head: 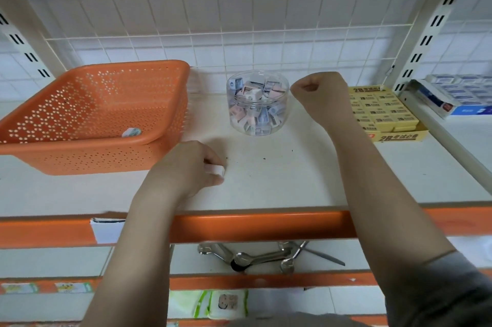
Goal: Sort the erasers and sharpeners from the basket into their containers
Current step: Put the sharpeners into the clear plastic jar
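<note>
An orange perforated basket [80,150] stands on the shelf at the left, with one small wrapped piece [131,132] lying inside near its front right corner. My left hand [190,166] rests on the shelf beside the basket and pinches a small white eraser [217,170]. A clear round jar [257,102] holding several sharpeners stands at the middle back. My right hand [318,92] hovers with curled fingers between the jar and a yellow box of erasers [383,113]; whether it holds anything is hidden.
The white shelf [279,180] has an orange front rail [253,225]. Blue and white boxes [452,97] sit on the neighbouring shelf at the right. Metal spoons and scissors [266,254] lie on the shelf below. A wire grid backs the shelf.
</note>
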